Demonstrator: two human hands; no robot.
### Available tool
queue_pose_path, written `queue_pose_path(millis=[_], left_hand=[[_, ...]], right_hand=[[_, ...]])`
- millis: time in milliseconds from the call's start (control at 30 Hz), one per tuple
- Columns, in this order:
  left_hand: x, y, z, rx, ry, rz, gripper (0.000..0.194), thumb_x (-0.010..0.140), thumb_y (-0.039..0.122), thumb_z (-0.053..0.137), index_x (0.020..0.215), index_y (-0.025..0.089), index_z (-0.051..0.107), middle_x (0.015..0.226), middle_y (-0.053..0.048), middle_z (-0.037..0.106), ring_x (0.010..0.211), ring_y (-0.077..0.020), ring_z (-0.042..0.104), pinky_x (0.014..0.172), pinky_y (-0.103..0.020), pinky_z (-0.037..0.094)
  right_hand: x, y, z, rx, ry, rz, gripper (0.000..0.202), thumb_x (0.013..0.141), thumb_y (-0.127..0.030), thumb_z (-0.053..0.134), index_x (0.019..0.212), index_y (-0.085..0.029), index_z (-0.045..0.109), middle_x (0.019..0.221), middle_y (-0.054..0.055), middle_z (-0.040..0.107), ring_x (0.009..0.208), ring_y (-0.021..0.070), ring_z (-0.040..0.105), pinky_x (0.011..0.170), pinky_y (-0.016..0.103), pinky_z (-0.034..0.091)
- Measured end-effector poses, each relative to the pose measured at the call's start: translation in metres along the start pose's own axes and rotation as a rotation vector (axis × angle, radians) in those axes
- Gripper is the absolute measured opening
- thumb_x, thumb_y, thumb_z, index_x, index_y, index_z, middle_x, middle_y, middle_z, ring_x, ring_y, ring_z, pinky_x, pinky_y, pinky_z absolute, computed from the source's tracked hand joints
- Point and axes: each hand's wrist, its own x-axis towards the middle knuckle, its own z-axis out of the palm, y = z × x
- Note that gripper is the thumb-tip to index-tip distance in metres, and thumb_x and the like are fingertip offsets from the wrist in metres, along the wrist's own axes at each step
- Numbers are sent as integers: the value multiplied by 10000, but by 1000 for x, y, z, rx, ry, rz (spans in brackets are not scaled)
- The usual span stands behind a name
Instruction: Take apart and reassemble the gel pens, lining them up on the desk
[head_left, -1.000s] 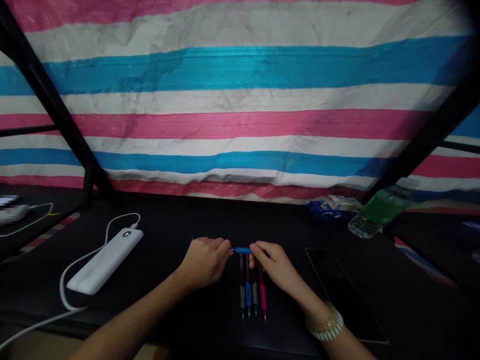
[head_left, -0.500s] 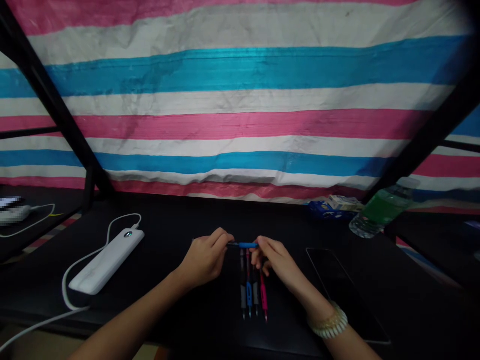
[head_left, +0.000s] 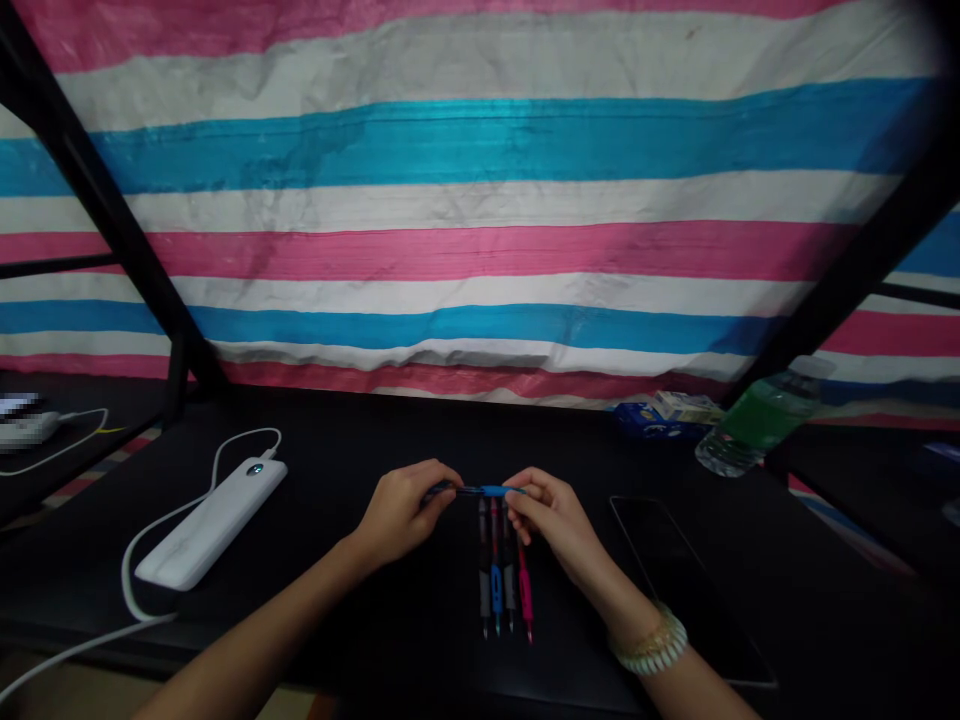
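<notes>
Between my two hands a pen (head_left: 493, 491) with a blue grip and a dark barrel lies level, just above the table. My left hand (head_left: 411, 505) pinches its dark end. The fingers of my right hand (head_left: 551, 510) close on the blue grip end; a bracelet circles that wrist. Just below, several pens lie side by side with their tips toward me: a grey-gripped pen (head_left: 484, 590), a blue-gripped pen (head_left: 496, 588), another grey-gripped pen (head_left: 510, 592) and a pink pen (head_left: 526, 600). My right fingers hang over the upper part of the pink pen.
A white power bank (head_left: 214, 525) with a cable lies on the black table (head_left: 360, 640) at left. At right are a dark tablet or large phone (head_left: 686, 580), a tilted bottle with a green label (head_left: 769, 420) and small boxes (head_left: 652, 420). A striped sheet (head_left: 480, 240) hangs behind.
My left fingers have shifted along the pen, so more of its dark end shows. My right fingers have changed their hold on the blue grip. The pens on the table stay put.
</notes>
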Motion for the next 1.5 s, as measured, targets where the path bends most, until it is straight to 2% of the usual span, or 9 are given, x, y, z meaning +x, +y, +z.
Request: queue_pose_path(millis=[67, 267, 433, 900, 1500], left_hand=[[1, 0, 0, -26, -7, -12, 187, 937, 235, 477, 993, 229, 655, 930, -8, 686, 816, -152, 629, 752, -263, 462], [2, -2, -2, -6, -24, -51, 311, 977, 253, 354, 896, 209, 651, 722, 15, 658, 721, -145, 620, 727, -258, 450], [3, -2, -5, 24, -9, -62, 271, 949, 238, 388, 918, 216, 656, 781, 3, 676, 764, -157, 629, 714, -256, 441], [3, -5, -10, 23, 90, -101, 205, 909, 219, 471, 899, 229, 675, 840, 7, 694, 801, -171, 621, 735, -281, 436], [2, -6, -10, -12, 125, -94, 183, 890, 207, 492, 871, 224, 673, 868, 4, 698, 824, -179, 610, 757, -293, 421]], right_hand=[[0, 0, 0, 30, 1, 4, 211, 678, -311, 726, 765, -166, 600, 531, -37, 587, 426, 96, 502, 387, 200, 387], [-1, -4, -1, 134, 40, -22, 139, 676, -239, 683, 756, -165, 597, 529, -40, 564, 431, 84, 459, 412, 204, 344], [0, -4, -4, 169, 118, 14, 123, 624, -213, 651, 720, -169, 588, 511, -43, 524, 449, 91, 435, 394, 193, 276], [6, -1, -12, 236, 242, 39, 109, 554, -199, 600, 653, -179, 561, 464, -52, 484, 434, 83, 393, 380, 180, 218], [6, -2, -13, 279, 283, 9, 93, 543, -194, 597, 628, -183, 562, 443, -59, 473, 419, 78, 390, 376, 178, 207]])
